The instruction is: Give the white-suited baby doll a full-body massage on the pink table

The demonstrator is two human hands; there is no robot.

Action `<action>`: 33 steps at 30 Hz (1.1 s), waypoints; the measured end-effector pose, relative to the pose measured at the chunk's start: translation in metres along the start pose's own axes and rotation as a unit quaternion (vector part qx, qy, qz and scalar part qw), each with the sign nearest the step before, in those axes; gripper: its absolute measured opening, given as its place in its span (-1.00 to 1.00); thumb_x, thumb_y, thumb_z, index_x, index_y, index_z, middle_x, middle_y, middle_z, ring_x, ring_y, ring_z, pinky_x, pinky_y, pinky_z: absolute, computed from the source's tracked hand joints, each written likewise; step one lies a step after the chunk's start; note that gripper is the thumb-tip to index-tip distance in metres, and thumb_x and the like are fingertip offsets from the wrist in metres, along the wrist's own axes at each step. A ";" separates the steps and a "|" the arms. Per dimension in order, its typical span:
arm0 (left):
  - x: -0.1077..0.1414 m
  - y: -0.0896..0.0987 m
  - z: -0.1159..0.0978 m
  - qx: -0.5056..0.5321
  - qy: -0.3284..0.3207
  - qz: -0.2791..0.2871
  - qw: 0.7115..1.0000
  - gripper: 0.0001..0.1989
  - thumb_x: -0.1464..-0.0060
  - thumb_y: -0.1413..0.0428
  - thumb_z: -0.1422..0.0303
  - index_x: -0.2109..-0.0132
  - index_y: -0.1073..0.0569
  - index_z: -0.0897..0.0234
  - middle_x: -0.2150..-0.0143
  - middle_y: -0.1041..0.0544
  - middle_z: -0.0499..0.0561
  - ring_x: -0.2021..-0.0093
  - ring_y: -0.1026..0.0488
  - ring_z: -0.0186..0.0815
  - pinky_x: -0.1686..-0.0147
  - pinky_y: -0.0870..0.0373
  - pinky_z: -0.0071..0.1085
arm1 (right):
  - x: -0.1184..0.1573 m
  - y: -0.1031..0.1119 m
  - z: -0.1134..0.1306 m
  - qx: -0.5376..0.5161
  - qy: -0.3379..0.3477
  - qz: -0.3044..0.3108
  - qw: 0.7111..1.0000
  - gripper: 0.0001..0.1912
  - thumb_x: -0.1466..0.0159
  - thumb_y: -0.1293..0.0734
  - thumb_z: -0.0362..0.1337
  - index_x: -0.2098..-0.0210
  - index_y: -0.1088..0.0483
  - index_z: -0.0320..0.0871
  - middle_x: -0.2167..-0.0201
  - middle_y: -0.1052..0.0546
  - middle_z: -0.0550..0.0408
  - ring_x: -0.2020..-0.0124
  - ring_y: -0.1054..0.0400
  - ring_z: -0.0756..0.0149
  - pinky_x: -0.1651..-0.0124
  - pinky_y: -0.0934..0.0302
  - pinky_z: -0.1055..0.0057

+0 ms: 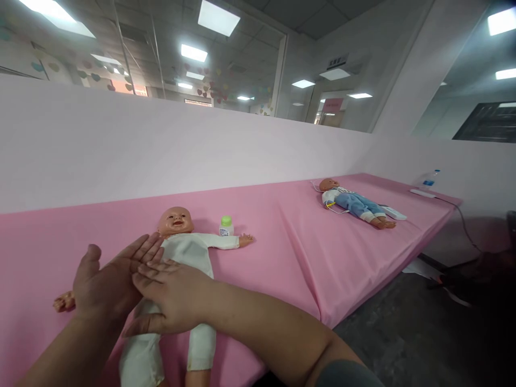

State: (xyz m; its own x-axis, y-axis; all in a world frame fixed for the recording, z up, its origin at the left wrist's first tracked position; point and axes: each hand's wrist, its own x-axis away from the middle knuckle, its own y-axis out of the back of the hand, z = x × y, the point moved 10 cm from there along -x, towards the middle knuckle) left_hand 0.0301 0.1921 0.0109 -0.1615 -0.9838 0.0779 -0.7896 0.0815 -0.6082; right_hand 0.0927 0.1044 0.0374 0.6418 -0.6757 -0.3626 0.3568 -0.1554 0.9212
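- Head view: the left hand [115, 277] is open, palm turned up, its fingers stretched toward the nearer doll's upper body and its thumb apart.
- The right hand [173, 293] reaches in from the right, back upward; its grip is open too, fingers extended over the left hand's fingers and palm edge (neither hand grasps anything).
- Behind and below both hands, the nearer doll [195, 248], in white clothes, lies face up on a pink-covered tabletop [262, 226], one arm out to the right.
- A green-capped bottle [226, 226] stands just beside that arm's sleeve.
- Well apart, at right, a second doll [357, 204] in blue trousers lies face up.
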 end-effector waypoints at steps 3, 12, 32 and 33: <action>0.004 -0.004 0.003 0.009 0.008 -0.001 1.000 -0.05 -0.24 0.13 -0.25 -0.39 -0.30 0.51 -0.29 -0.47 0.39 -0.41 -0.30 0.04 -0.45 -0.08 -0.05 | -0.002 -0.002 0.012 -0.008 0.025 -0.007 1.000 -0.21 -0.49 -0.25 0.05 -0.43 -0.03 -0.46 -0.49 -0.10 -0.37 -0.55 0.14 0.09 -0.57 0.17 0.19; 0.007 -0.016 0.039 0.105 0.131 0.055 0.984 -0.13 -0.21 0.02 -0.18 -0.46 -0.24 0.32 -0.40 -0.36 0.32 -0.49 -0.09 0.20 -0.40 -0.12 0.22 | 0.001 0.006 -0.022 0.015 -0.051 -0.036 0.998 -0.14 -0.49 -0.23 0.11 -0.48 0.05 -0.41 -0.52 -0.05 -0.29 -0.58 0.30 0.03 -0.59 0.30 0.04; 0.024 -0.026 0.036 0.054 0.136 -0.006 0.989 -0.16 -0.34 0.24 -0.13 -0.37 -0.33 0.52 -0.24 -0.50 0.46 -0.35 -0.36 0.19 -0.38 -0.19 0.23 | 0.001 0.011 -0.014 -0.013 -0.031 -0.033 0.999 -0.04 -0.43 -0.30 0.15 -0.49 0.07 -0.44 -0.51 -0.04 -0.35 -0.57 0.25 0.03 -0.58 0.30 0.02; 0.024 -0.026 0.034 0.059 0.138 -0.001 0.989 -0.16 -0.34 0.25 -0.13 -0.37 -0.33 0.52 -0.24 -0.50 0.45 -0.34 -0.38 0.19 -0.40 -0.16 0.20 | 0.002 0.009 -0.018 -0.015 -0.036 -0.033 0.999 -0.04 -0.44 -0.29 0.16 -0.49 0.07 -0.44 -0.51 -0.02 -0.34 -0.58 0.27 0.02 -0.58 0.32 0.04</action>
State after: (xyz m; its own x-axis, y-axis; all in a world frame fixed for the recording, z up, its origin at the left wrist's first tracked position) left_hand 0.0671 0.1607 0.0016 -0.3279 -0.9017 0.2817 -0.7183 0.0443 -0.6943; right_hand 0.1098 0.1142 0.0426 0.5661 -0.7151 -0.4100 0.4172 -0.1804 0.8907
